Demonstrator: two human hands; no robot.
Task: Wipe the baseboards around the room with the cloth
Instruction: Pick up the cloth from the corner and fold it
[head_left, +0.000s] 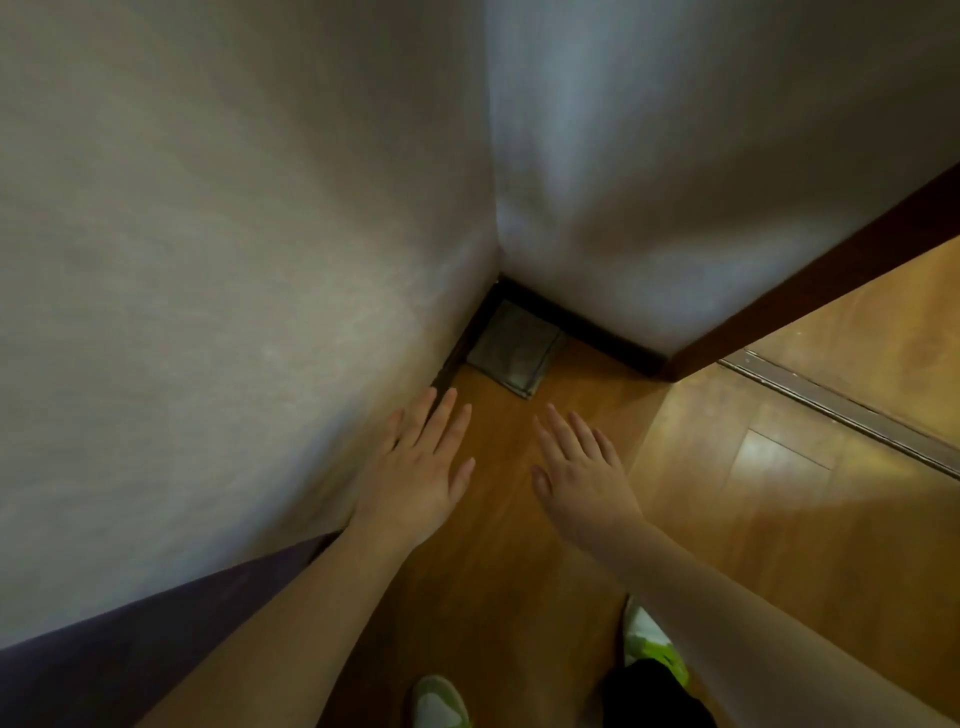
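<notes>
Far left: pale wall (218, 260), dark baseboard (457, 358) along its foot, running to the corner. Left hand (415, 467) near that wall, fingers straight and spread, grasping nothing. Beyond both hands, folded grey cloth (514, 348) flat on the wooden floor (519, 519), tucked into the far corner against the baseboard. Right hand (582, 478) likewise spread, released, apart from the cloth. Near edge: two white-and-green shoes (436, 701). Far right: metal door track (841, 410).
</notes>
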